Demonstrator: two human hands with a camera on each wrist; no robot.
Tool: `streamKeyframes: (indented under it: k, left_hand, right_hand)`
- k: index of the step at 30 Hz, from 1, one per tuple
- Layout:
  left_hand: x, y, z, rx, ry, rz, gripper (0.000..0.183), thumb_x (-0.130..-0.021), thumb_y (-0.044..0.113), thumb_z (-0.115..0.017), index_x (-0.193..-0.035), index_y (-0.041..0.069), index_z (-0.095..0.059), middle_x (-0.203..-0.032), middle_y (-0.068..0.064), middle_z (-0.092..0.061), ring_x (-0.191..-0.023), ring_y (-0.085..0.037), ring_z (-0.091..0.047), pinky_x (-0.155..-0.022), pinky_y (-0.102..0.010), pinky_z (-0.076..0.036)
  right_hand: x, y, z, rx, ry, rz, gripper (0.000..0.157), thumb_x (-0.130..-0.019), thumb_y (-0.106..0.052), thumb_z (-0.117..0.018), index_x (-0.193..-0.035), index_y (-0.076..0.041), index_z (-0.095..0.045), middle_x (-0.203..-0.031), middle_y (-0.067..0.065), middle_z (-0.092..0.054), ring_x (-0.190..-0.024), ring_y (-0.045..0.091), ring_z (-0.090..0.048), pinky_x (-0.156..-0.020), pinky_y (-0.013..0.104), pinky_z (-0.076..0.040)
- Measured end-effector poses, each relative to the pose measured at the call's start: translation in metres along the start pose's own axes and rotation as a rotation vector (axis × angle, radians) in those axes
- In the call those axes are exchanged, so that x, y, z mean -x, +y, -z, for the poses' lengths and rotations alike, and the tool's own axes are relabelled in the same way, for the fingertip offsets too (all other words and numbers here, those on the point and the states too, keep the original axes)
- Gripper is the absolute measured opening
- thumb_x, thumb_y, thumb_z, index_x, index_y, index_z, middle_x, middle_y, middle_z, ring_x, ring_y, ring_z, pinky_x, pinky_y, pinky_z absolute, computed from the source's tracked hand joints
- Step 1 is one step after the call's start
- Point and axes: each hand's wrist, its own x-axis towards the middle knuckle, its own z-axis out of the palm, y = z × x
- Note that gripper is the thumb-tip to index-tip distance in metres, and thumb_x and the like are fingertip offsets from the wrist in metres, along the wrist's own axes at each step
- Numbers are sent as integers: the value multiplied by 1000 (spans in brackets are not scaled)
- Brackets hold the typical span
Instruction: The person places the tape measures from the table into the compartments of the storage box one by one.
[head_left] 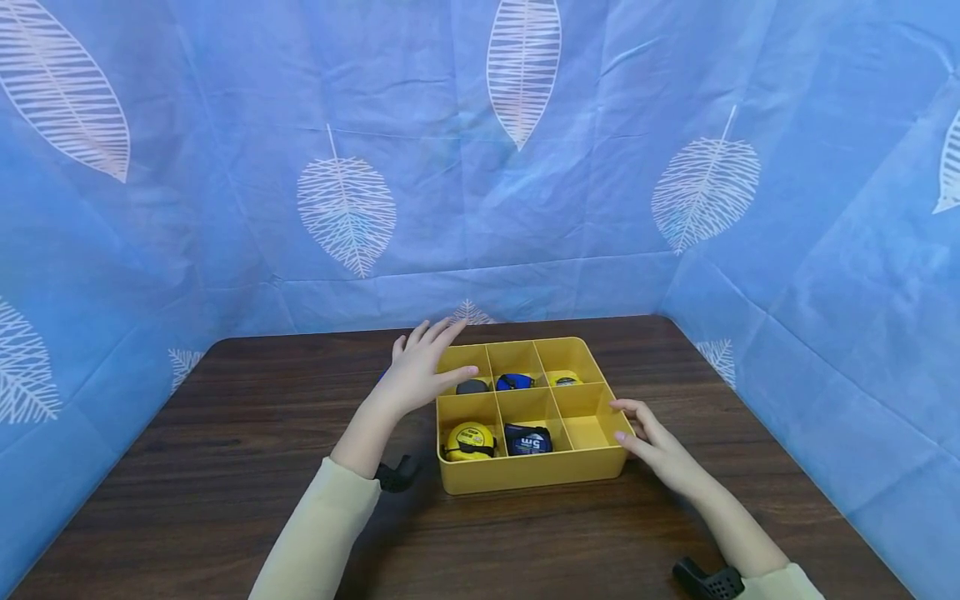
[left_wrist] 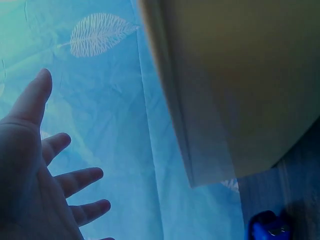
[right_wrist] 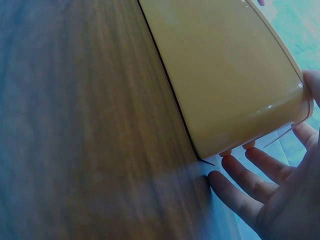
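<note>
A yellow box (head_left: 532,476) split into several compartments stands on the table. Its front row holds a yellow tape measure (head_left: 470,439) at left and a dark blue tape measure (head_left: 528,440) marked 5m in the middle; bare floor shows at front right. Behind them lie a dark grey rounded thing (head_left: 472,387), a blue tape measure (head_left: 515,382) and a yellow one, partly hidden by dividers. My left hand (head_left: 423,367), fingers spread, hovers over the box's back left corner, holding nothing. My right hand (head_left: 663,454) holds the box's right side, thumb at the rim, fingers along the outer wall.
A blue object (left_wrist: 271,227) lies on the table left of the box, mostly behind my left wrist in the head view. The dark wooden table (head_left: 225,467) ends at blue cloth (head_left: 465,192) with white leaf prints. Each wrist wears a black band.
</note>
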Motion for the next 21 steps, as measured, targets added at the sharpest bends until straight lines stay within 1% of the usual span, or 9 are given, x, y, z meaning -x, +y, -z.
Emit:
streamKeyframes:
  k: [7, 11, 15, 21]
  left_hand:
    - [10, -15, -3, 74, 51, 4, 78, -90, 58, -55, -154, 30, -21, -156, -7, -24, -141, -37, -16, -105, -66, -6]
    - [17, -24, -6, 115, 75, 20, 78, -90, 60, -54, -154, 28, -22, -156, -6, -24, -141, -34, -17, -105, -66, -6]
    - [22, -31, -7, 138, 88, 50, 79, -89, 62, -52, -154, 27, -23, -156, -6, -24, -141, -33, -16, -105, -66, -6]
    - [26, -40, -4, 148, 114, 67, 76, -91, 58, -53, -154, 27, -22, -155, -7, -25, -141, -34, -16, -104, -67, -7]
  right_hand:
    - [0, 2, 1, -1, -4, -5, 42, -101, -13, -48, -139, -1, -33, -140, 24, -28, -127, 48, -30, -80, 28, -48]
    - [1, 3, 1, 13, -3, 6, 42, -101, -13, -48, -139, -1, -33, -140, 23, -29, -129, 47, -28, -82, 25, -46]
    - [1, 4, 2, 27, -1, 19, 42, -101, -13, -48, -139, -1, -34, -140, 22, -30, -129, 45, -29, -84, 23, -44]
    - [2, 3, 2, 40, -1, 20, 43, -101, -13, -48, -139, -1, -33, -140, 22, -29, -129, 44, -28, -85, 23, -42]
